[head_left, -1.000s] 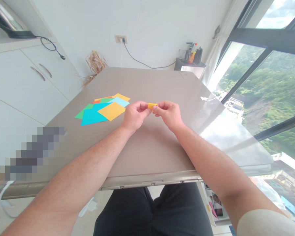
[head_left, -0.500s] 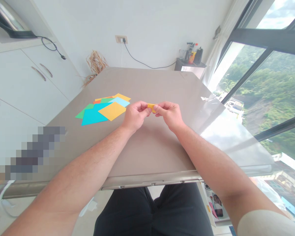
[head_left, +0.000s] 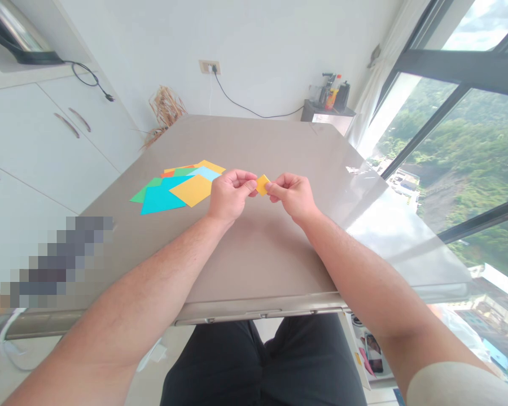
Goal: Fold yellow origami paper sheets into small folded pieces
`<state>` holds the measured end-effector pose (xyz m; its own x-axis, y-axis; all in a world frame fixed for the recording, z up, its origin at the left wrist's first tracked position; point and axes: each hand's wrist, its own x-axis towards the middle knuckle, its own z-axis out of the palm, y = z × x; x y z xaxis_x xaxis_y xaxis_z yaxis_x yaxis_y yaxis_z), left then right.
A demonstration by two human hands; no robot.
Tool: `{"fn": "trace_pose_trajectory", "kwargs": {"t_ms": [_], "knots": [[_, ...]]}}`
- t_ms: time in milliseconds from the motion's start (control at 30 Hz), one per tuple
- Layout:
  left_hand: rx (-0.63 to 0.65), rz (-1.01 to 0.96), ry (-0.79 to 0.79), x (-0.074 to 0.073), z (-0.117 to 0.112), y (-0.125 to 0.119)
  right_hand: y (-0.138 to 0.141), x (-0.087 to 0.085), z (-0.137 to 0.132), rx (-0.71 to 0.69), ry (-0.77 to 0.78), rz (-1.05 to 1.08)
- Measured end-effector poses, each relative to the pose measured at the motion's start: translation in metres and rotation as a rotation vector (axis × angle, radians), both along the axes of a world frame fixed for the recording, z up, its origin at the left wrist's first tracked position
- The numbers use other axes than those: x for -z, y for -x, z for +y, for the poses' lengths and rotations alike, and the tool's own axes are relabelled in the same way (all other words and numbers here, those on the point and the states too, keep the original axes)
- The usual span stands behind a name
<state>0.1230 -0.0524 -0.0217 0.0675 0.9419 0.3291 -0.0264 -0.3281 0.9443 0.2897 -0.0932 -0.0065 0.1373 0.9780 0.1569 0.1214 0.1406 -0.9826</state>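
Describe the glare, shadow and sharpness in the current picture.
Head view: glare whitens the table near the window; head view: faint, soft shadow lies on the table below the right hand; head view: a pixelated patch masks the left side; head view: the paper is too small to read for creases.

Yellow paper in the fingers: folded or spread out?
Folded, apparently: the yellow paper between the left hand and right hand looks much smaller than the nearer yellow sheet; creases unclear.

Likely home room: white cabinets (head_left: pixel 23 141), pale curtain (head_left: pixel 366 107), dried plant (head_left: pixel 167 105), large window (head_left: pixel 457 129) onto trees (head_left: pixel 461 152).
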Motion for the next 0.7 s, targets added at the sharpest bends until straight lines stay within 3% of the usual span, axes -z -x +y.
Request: {"fn": "trace_pose_trajectory", "kwargs": {"t_ms": [133, 367, 533, 700], "knots": [[0.03, -0.038, 0.014, -0.0023, -0.0021, -0.0009, 0.0043, -0.0025, -0.0017, 0.054, -0.003, -0.022], [0.225, -0.112, 0.16, -0.0032, -0.0052, -0.0018, 0.0059, -0.0002, -0.0018, 0.099, -0.003, -0.001], [0.111, -0.113, 0.172, -0.0027, -0.0031, -0.0023, 0.0056, 0.0041, -0.0013, -0.045, 0.01, -0.1], [0.073, -0.13, 0.168, -0.0045, -0.0039, -0.0037, 0.0067, 0.0058, -0.0023, -0.074, 0.001, -0.217]]}}
